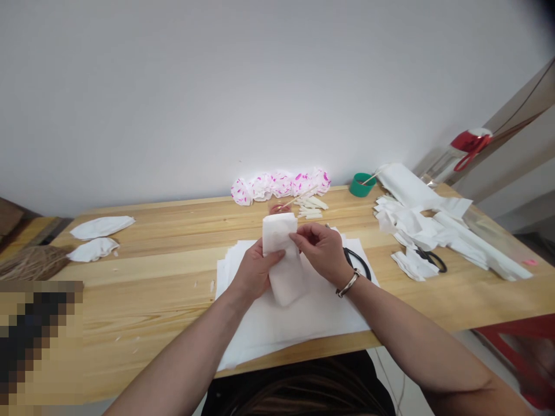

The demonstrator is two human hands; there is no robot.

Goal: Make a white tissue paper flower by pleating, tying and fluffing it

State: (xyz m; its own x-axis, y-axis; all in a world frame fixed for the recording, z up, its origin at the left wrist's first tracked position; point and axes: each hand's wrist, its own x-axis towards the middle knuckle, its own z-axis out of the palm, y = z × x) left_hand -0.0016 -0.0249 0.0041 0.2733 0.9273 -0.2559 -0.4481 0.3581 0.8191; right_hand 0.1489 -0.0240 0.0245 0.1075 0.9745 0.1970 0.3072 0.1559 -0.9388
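A folded white strip of tissue-like paper [284, 283] is held up above the stack of white sheets [333, 315]. My left hand [255, 266] grips its left side, the thumb lying across the front. My right hand [318, 245] pinches the upper right edge between thumb and fingertips. Scissors with black handles [359, 260] lie on the sheets, partly hidden behind my right hand and wrist. Just beyond the folded paper sits a small reddish dish [280, 208] with a thin stick leaning in it, its lower part hidden.
Pink-spotted white paper puffs [281, 185] line the wall, near short pale strips [311, 207]. A green cup [362, 185], white scraps [407, 222], more scissors [437, 261] and a red-capped bottle [455, 156] are to the right. Leftward lie white folded pieces [102, 227] and twine [37, 262].
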